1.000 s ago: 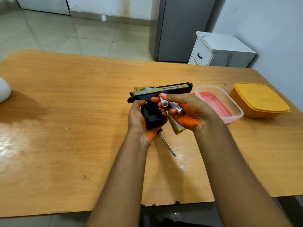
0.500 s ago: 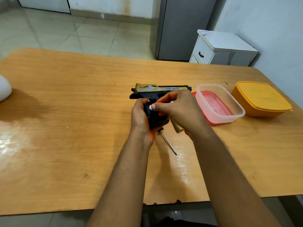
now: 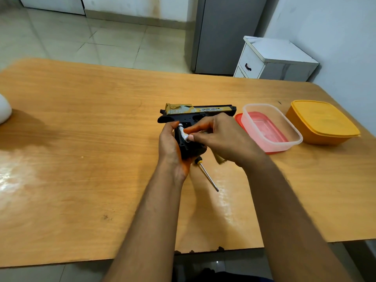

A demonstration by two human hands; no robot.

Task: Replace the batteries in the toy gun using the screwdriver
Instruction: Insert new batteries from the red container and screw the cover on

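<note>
A black and gold toy gun (image 3: 195, 112) is held above the wooden table (image 3: 81, 139), barrel pointing right, grip toward me. My left hand (image 3: 169, 147) wraps the grip from the left. My right hand (image 3: 221, 139) pinches a white battery (image 3: 182, 133) with thumb and forefinger and holds it against the open cavity in the grip. A screwdriver (image 3: 207, 175) with a black and yellow handle lies on the table just below my hands, its tip pointing toward me. A tan piece (image 3: 220, 159) shows under my right hand, mostly hidden.
A clear plastic box (image 3: 272, 127) sits on a red lid right of the gun. An orange lidded container (image 3: 323, 123) stands further right. A white object (image 3: 4, 110) is at the table's left edge. A white drawer cabinet (image 3: 274, 60) and grey fridge (image 3: 223, 33) stand behind.
My right hand has swung the battery from beside the gun over to the grip and turned it down into the open cavity. My left hand kept its hold on the grip.
</note>
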